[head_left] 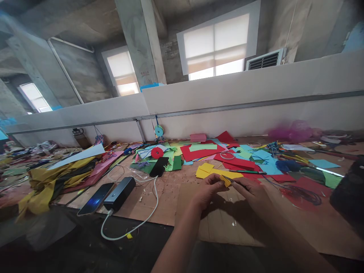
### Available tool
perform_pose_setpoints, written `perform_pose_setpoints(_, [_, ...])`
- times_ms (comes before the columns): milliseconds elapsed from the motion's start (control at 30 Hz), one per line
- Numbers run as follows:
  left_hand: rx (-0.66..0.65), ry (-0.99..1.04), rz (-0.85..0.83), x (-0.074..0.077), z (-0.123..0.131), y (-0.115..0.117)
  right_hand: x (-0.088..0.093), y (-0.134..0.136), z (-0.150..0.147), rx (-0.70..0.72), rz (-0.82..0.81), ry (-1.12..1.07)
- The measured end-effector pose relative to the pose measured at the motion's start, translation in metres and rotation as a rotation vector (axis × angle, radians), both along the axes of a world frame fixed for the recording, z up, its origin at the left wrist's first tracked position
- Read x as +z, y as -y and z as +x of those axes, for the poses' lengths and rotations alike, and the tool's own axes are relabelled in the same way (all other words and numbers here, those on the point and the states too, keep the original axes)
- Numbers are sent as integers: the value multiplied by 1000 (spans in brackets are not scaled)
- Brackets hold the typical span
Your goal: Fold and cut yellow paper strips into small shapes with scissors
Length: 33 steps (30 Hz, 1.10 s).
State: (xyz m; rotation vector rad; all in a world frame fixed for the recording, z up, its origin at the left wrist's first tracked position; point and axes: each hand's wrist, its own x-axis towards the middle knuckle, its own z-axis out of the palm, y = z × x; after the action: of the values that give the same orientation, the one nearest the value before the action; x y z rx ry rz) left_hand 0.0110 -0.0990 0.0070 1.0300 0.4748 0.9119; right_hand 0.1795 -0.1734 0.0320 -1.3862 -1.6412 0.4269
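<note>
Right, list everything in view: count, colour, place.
Table: one, brown, across view
Cardboard: one, brown, table's near side
Small piece: one, yellow, above cardboard
Slim tool: one, dark, beside piece
Paper: many, red, yellow, blue, green, centre and right
Partition: one, white, behind the table
Discs: two, red and light blue, table centre and partition
Phone: one, dark, table left
Box: one, black, beside phone
Cable: one, white, plugged into box
Flat slab: one, black, table centre
Cloth: uncounted, yellow, table left
Bottle: one, dark, back left
Plastic: uncounted, purple, back right
Windows: three, bright white, background
Left hand: one, bare, holding small piece
Right hand: one, bare, holding slim tool
</note>
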Motion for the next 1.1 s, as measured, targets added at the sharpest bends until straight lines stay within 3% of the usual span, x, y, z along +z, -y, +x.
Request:
perform_pose_setpoints(467, [41, 92, -33, -5, -1, -5, 4, 2, -2, 16, -31, -41])
perform_pose_setpoints(1100, [-20, 36, -4, 0, 0, 0, 3, 1, -1, -6, -30, -18])
